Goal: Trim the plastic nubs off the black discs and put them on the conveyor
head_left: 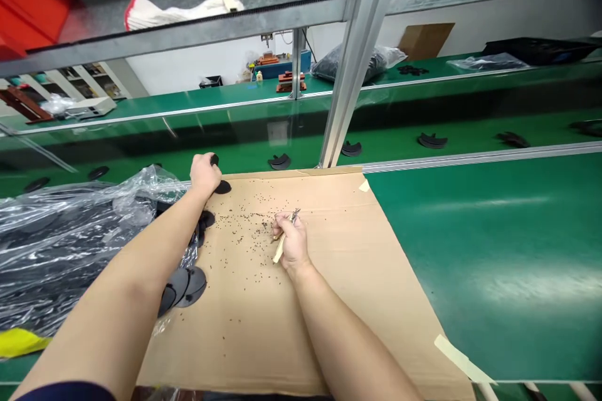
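My left hand is reached out to the far edge of the cardboard sheet, its fingers closed on a black curved plastic piece. Just below that hand shows a black disc, partly covered by it. Over the middle of the cardboard, my right hand is closed around small metal nippers with pale, tape-like handles; the tips point away from me. Many tiny black bits lie scattered around and left of this hand. Several flat black discs overlap at the cardboard's left edge.
Clear plastic bagging with dark contents covers the left side. Beyond the cardboard, a green belt carries spaced black curved pieces. A slanted metal post rises at the far edge. Green tabletop extends right.
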The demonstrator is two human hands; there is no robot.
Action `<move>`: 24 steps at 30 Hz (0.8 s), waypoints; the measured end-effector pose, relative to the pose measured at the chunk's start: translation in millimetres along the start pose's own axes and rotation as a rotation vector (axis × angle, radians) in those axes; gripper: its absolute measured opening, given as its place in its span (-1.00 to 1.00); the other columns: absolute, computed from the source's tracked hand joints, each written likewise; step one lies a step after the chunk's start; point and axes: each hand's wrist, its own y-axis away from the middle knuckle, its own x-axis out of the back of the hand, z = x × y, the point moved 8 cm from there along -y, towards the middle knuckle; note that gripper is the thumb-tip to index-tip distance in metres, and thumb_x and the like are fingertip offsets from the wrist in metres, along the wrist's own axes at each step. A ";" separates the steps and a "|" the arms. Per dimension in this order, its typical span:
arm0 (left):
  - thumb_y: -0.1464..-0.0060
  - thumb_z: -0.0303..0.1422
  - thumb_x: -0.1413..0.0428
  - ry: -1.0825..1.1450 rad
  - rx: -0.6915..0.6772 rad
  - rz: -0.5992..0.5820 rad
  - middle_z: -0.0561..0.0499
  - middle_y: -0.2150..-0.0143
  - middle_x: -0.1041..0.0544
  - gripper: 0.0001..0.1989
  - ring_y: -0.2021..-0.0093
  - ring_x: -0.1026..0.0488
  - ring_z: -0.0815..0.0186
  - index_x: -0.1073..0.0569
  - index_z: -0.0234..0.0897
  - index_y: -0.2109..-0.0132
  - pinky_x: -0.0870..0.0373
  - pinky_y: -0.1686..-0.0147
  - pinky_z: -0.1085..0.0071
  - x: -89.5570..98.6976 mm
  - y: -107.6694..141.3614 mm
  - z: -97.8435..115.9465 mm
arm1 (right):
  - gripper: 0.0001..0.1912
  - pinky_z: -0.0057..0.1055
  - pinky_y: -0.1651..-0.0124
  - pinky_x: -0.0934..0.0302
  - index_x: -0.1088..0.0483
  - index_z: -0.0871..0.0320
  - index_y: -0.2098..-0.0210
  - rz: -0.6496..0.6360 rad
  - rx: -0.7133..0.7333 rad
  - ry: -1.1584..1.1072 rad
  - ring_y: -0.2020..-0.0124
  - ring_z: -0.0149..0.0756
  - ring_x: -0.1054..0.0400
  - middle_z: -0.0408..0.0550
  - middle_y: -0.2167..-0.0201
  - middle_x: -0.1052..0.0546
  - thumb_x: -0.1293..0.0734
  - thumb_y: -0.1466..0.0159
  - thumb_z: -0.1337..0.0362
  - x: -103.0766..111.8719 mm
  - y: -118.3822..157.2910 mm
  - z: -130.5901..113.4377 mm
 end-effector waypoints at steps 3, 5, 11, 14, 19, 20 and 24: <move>0.01 -0.26 -0.15 -0.121 0.052 -0.148 -0.30 -0.20 -0.24 -0.36 -0.13 -0.31 -0.05 -0.26 -0.31 -0.23 -0.27 -0.10 0.15 -28.7 -25.8 4.0 | -0.81 -0.52 0.57 -0.04 -0.32 0.14 0.43 0.012 -0.019 -0.006 0.60 -0.45 -0.18 -0.27 0.64 -0.34 -0.35 0.03 0.21 2.0 -0.4 0.1; 0.02 -0.20 -0.16 -0.174 0.049 -0.258 -0.34 -0.20 -0.24 -0.34 -0.16 -0.28 -0.11 -0.28 -0.35 -0.21 -0.25 -0.10 0.12 -56.0 -27.2 19.1 | -0.83 -0.51 0.54 -0.05 -0.32 0.14 0.45 0.003 -0.002 0.007 0.59 -0.45 -0.18 -0.27 0.64 -0.33 -0.34 0.02 0.22 1.9 -0.6 -1.2; -0.04 0.01 -0.05 -0.016 0.016 -0.340 -0.40 -0.15 -0.33 -0.33 -0.18 -0.25 -0.13 -0.29 -0.37 -0.18 -0.19 -0.09 0.10 -125.3 -16.1 90.8 | -0.85 -0.46 0.46 -0.07 -0.32 0.14 0.46 -0.023 0.066 0.097 0.56 -0.43 -0.16 -0.26 0.63 -0.30 -0.33 -0.02 0.20 1.1 -1.7 -0.1; 0.14 0.00 -0.23 0.092 0.061 -0.373 -0.40 -0.03 -0.43 -0.28 -0.14 -0.29 -0.17 -0.34 -0.35 -0.10 -0.19 -0.04 0.08 -147.2 -17.0 111.2 | -0.83 -0.45 0.44 -0.07 -0.32 0.15 0.45 -0.030 0.087 0.120 0.55 -0.42 -0.15 -0.25 0.62 -0.30 -0.33 -0.05 0.18 2.0 -3.8 3.0; 0.27 -0.47 -0.33 0.404 0.021 -0.267 -0.16 0.20 -0.52 -0.31 0.08 -0.43 0.06 -0.33 -0.26 -0.08 -0.26 0.09 0.22 -144.8 -13.2 136.4 | -0.84 -0.47 0.45 -0.04 -0.31 0.14 0.42 -0.044 0.097 0.125 0.55 -0.44 -0.12 -0.27 0.60 -0.26 -0.33 -0.05 0.21 1.2 -4.9 6.0; 0.24 -0.50 -0.30 0.450 0.003 -0.237 -0.11 0.22 -0.51 -0.35 0.11 -0.44 0.11 -0.34 -0.25 -0.07 -0.26 0.11 0.24 -138.7 -9.6 140.1 | -0.83 -0.48 0.45 -0.04 -0.31 0.14 0.39 -0.050 0.105 0.120 0.55 -0.45 -0.11 -0.28 0.59 -0.24 -0.34 -0.05 0.22 0.3 -3.7 5.5; 0.21 -0.49 -0.26 0.656 0.014 -0.155 0.00 0.35 -0.48 -0.62 0.26 -0.42 0.24 -0.44 -0.26 0.16 -0.29 0.14 0.30 -103.1 13.0 139.4 | -0.63 -0.50 0.39 -0.12 -0.26 0.09 0.20 -0.154 0.158 0.108 0.49 -0.48 -0.15 -0.27 0.44 -0.24 -0.41 -0.02 0.23 -9.9 5.2 2.2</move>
